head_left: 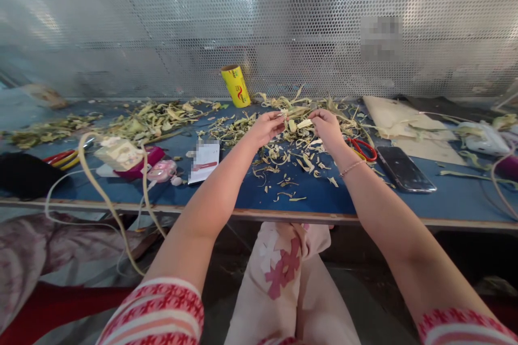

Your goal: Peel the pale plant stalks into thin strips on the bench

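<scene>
Both hands are over a loose heap of dried, pale green-yellow plant strips [309,148] on the blue table. My left hand [270,128] has its fingers curled, with thumb and fingertips closed on a small bit of dried plant at the heap's left side. Opposite it, my right hand [327,128] pinches a pale dried plant strip [304,124] between thumb and fingers. The fingertips are a short gap apart. Just right of my right wrist lie red-handled scissors [363,149]. Small shreds lie scattered toward the table's front edge.
A yellow cardboard tube [236,86] stands at the back against the perforated metal panel [283,21]. A black phone [406,168] lies right, before brown paper [404,116]. Left are a white packet [209,159], a magenta bag [149,159], a cable [97,183] and another plant heap [154,121].
</scene>
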`<move>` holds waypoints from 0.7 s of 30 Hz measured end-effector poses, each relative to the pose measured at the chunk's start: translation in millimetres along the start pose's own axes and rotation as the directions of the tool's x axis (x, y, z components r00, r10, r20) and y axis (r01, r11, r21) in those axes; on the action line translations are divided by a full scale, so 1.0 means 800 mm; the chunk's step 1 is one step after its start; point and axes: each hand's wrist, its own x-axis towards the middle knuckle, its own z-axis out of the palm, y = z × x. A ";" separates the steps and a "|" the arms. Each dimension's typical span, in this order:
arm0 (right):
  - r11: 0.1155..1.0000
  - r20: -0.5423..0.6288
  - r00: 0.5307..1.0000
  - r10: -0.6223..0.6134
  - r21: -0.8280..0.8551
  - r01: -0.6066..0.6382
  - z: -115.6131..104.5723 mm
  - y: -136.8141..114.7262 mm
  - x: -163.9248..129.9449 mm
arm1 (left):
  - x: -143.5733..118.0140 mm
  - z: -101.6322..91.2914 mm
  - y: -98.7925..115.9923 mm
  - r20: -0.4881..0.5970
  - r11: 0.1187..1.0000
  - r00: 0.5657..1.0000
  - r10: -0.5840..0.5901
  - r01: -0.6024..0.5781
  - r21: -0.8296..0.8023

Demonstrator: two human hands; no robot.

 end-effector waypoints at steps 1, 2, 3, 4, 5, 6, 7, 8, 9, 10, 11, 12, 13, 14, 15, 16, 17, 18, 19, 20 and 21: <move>1.000 -0.016 1.000 0.020 -0.009 -0.021 0.001 -0.002 -0.001 | -0.001 0.001 0.000 0.001 1.000 1.000 -0.001 0.001 0.000; 0.999 -0.028 0.999 0.041 -0.016 -0.041 0.002 -0.005 -0.003 | -0.001 0.002 0.000 0.003 1.000 1.000 -0.003 0.003 0.002; 0.998 -0.020 0.999 0.050 -0.031 -0.051 0.003 -0.008 -0.005 | -0.002 0.003 0.000 0.006 1.000 1.000 -0.005 0.005 0.003; 0.997 0.007 0.998 0.055 -0.053 -0.054 0.005 -0.011 -0.008 | -0.002 0.003 0.000 0.010 1.000 1.000 -0.006 0.006 0.005; 0.995 0.038 0.998 0.058 -0.079 -0.055 0.006 -0.015 -0.010 | -0.002 0.004 0.000 0.015 1.000 1.000 -0.007 0.007 0.005; 0.993 0.069 0.996 0.060 -0.106 -0.052 0.008 -0.018 -0.012 | -0.002 0.005 0.000 0.021 1.000 1.000 -0.007 0.007 0.004; 0.991 0.099 0.994 0.056 -0.128 -0.044 0.009 -0.021 -0.015 | -0.003 0.006 -0.001 0.023 1.000 1.000 -0.006 0.006 0.000; 0.990 0.127 0.991 0.048 -0.140 -0.030 0.010 -0.024 -0.017 | -0.003 0.007 -0.001 0.024 1.000 1.000 -0.002 0.002 -0.007; 0.990 0.151 0.988 0.036 -0.142 -0.014 0.010 -0.026 -0.019 | -0.003 0.008 -0.001 0.022 1.000 1.000 0.002 -0.002 -0.016; 0.991 0.168 0.986 0.022 -0.137 0.001 0.011 -0.028 -0.020 | -0.003 0.009 -0.001 0.022 1.000 1.000 0.004 -0.003 -0.024; 0.992 0.179 0.984 0.008 -0.127 0.015 0.011 -0.030 -0.021 | -0.004 0.010 -0.001 0.023 1.000 1.000 0.004 -0.004 -0.029; 0.992 0.182 0.983 -0.004 -0.120 0.026 0.010 -0.032 -0.022 | -0.004 0.010 -0.001 0.026 1.000 1.000 0.003 -0.002 -0.031; 0.992 0.180 0.984 -0.011 -0.118 0.033 0.010 -0.033 -0.023 | -0.004 0.011 -0.001 0.030 0.999 1.000 0.000 0.001 -0.032; 0.992 0.177 0.984 -0.012 -0.121 0.034 0.010 -0.034 -0.023 | -0.005 0.011 -0.001 0.034 0.999 0.999 -0.002 0.003 -0.032; 0.992 0.175 0.984 -0.011 -0.125 0.033 0.010 -0.034 -0.023 | -0.005 0.011 -0.001 0.038 1.000 0.999 -0.004 0.005 -0.031; 0.991 0.178 0.984 -0.008 -0.129 0.032 0.011 -0.034 -0.023 | -0.005 0.010 -0.002 0.044 1.000 0.999 -0.004 0.006 -0.029; 0.991 0.183 0.983 -0.006 -0.130 0.030 0.011 -0.034 -0.023 | -0.005 0.010 -0.002 0.049 1.000 0.999 -0.004 0.006 -0.026; 0.991 0.186 0.983 -0.005 -0.130 0.029 0.011 -0.033 -0.023 | -0.005 0.010 -0.002 0.056 1.000 0.998 -0.005 0.006 -0.022; 0.991 0.185 0.983 -0.003 -0.129 0.027 0.012 -0.033 -0.023 | -0.005 0.009 -0.002 0.063 1.000 0.998 -0.008 0.009 -0.017; 0.992 0.182 0.983 0.001 -0.127 0.022 0.012 -0.033 -0.022 | -0.005 0.009 -0.002 0.070 1.000 0.997 -0.012 0.013 -0.014; 0.992 0.178 0.984 0.009 -0.123 0.013 0.012 -0.033 -0.022 | -0.005 0.009 -0.002 0.077 1.000 0.997 -0.016 0.017 -0.013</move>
